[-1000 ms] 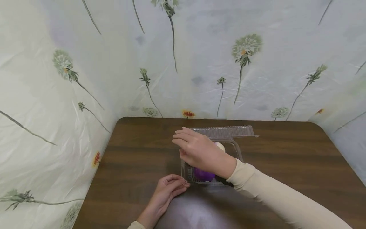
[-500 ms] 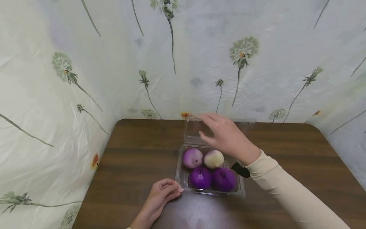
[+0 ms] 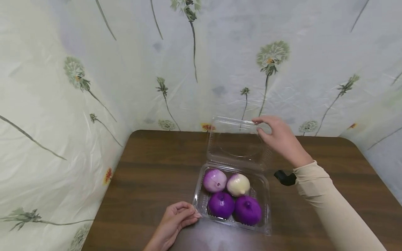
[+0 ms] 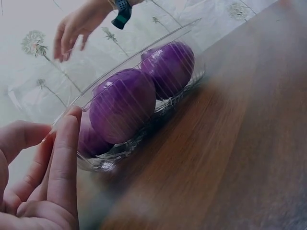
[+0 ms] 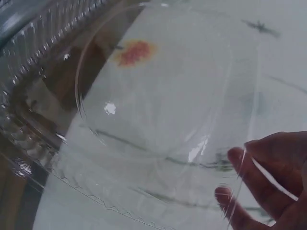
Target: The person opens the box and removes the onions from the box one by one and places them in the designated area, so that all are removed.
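Observation:
A clear plastic clamshell container (image 3: 266, 200) stands on the table, its hinged lid (image 3: 235, 144) raised at the back. Inside it sit several onions: a pale purple one (image 3: 215, 180), a whitish one (image 3: 238, 184) and deep purple ones (image 3: 248, 210) at the front. My left hand (image 3: 176, 223) pinches the container's front left corner between thumb and fingers. At the lid's upper right edge is my right hand (image 3: 281, 139); in the right wrist view its fingertips (image 5: 235, 155) grip that clear edge. Through the container's ribbed wall, the left wrist view shows purple onions (image 4: 123, 105) up close.
The brown wood-grain table (image 3: 157, 167) has rounded far corners. Behind and beside it hangs a pale sheet (image 3: 216, 62) printed with dandelions. A dark band (image 3: 285, 177) is at the right wrist, below the cream sleeve (image 3: 326, 195).
My right hand has moved from over the container to the right, onto the lid's edge, uncovering the onions. The container has turned slightly, its front right corner nearer. My left hand keeps its corner.

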Demonstrator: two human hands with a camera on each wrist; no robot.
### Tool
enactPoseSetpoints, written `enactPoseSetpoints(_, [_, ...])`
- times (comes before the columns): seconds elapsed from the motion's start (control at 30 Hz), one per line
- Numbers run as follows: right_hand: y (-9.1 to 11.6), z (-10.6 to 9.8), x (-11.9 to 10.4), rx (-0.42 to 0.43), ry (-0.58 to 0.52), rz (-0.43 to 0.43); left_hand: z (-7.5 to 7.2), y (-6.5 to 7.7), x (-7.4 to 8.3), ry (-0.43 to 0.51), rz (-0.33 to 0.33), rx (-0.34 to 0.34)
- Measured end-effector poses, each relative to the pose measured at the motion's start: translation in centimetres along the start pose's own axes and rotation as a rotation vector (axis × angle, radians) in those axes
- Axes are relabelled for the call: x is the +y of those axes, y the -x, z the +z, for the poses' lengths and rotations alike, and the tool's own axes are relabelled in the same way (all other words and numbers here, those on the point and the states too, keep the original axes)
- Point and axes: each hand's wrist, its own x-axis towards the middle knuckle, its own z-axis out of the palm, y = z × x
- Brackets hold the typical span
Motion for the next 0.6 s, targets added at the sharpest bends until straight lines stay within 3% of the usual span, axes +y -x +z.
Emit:
enactPoseSetpoints(0.23, [0.2,-0.9,3.4,0.032,-0.138,0.233,0.2,0.0,0.1,0.011,-0.002,-0.019])
enactPoseSetpoints(0.33, [0.3,-0.3,5.6,0.029,-0.334,0.235,0.2,0.0,0.1,0.013,-0.003,-0.019])
enactPoseSetpoints(0.5, [0.7,1.8,8.8,-0.029,-0.827,0.3,0.2,0.1,0.2,0.012,-0.011,-0.027])
enactPoseSetpoints(0.57, [0.8,2.8,9.4,-0.052,-0.903,0.35,0.1,0.1,0.2,0.015,-0.012,-0.038])
enactPoseSetpoints(0.6, [0.8,3.2,9.6,-0.066,-0.888,0.371,0.1,0.1,0.2,0.015,-0.012,-0.045])
